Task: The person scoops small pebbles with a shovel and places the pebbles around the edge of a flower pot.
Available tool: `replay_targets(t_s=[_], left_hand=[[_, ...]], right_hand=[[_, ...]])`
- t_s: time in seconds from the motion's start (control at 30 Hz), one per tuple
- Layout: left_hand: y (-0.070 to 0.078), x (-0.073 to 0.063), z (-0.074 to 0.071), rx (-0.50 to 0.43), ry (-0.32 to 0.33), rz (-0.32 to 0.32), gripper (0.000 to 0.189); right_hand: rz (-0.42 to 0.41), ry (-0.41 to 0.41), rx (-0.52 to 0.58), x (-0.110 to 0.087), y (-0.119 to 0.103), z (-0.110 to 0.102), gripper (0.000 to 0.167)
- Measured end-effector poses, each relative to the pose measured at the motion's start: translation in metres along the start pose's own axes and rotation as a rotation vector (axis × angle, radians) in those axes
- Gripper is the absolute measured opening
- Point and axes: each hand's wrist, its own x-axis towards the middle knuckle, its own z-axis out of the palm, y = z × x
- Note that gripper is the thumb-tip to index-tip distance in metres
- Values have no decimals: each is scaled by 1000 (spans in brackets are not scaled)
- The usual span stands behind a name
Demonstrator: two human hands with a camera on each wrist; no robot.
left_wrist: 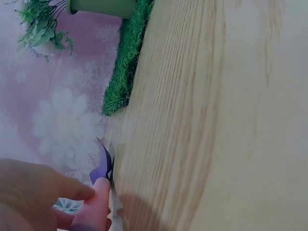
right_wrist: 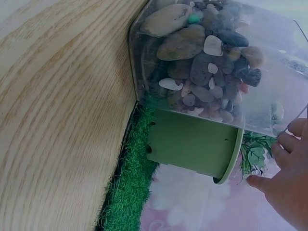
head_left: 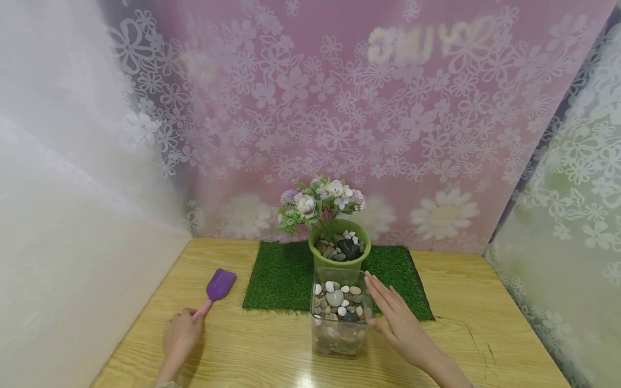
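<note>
My left hand (head_left: 182, 332) grips the pink handle (left_wrist: 94, 208) of a small toy shovel with a purple blade (head_left: 221, 283). That blade is low over the wooden table at the left; whether it touches the wood I cannot tell. My right hand (head_left: 399, 323), fingers mostly straight, rests against the right side of a clear plastic box (head_left: 337, 347), near its rim. Inside the box lie white, grey and brown pebbles (right_wrist: 202, 62). Right behind it stands a green flowerpot (head_left: 340, 264) with artificial flowers (head_left: 320, 200) and several stones.
A green artificial turf mat (head_left: 283, 277) lies under the flowerpot. The wooden table (head_left: 262, 350) meets a pink flowered curtain (head_left: 310, 118) at the back. Pale sheets hang at the left (head_left: 87, 205) and right (head_left: 582, 215) sides.
</note>
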Motion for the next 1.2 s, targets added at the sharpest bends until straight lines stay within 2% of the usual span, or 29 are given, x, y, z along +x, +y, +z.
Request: replay_targets(t_s=[0.33,0.47,0.57,0.73,0.83,0.97,1.03,1.1,1.2], left_hand=[[-3,4,-2,-2,-50,64,34],[3,7,-9,6,-41,87,39],[15,11,-17,18,-8,107,40],[50,22,-32,-9,25,178,37],[77,32,-39,-59,5,239,34],[114,48,-41,-144,-61,308,35],[132,56,-40,-200,-103,349,36],[150,63,-36,-242,-147,382,37],[174,74,-25,-288,-203,431,35]], right_hand=[[54,-34,52,3,-6,-13,80],[70,-63,94,7,-1,-22,79],[69,-38,95,13,8,-29,75],[81,36,98,31,30,-42,65],[137,39,212,46,47,-48,57],[209,84,420,70,70,-54,47],[254,95,483,82,81,-55,45],[305,73,517,93,90,-56,47],[402,-7,569,106,101,-53,51]])
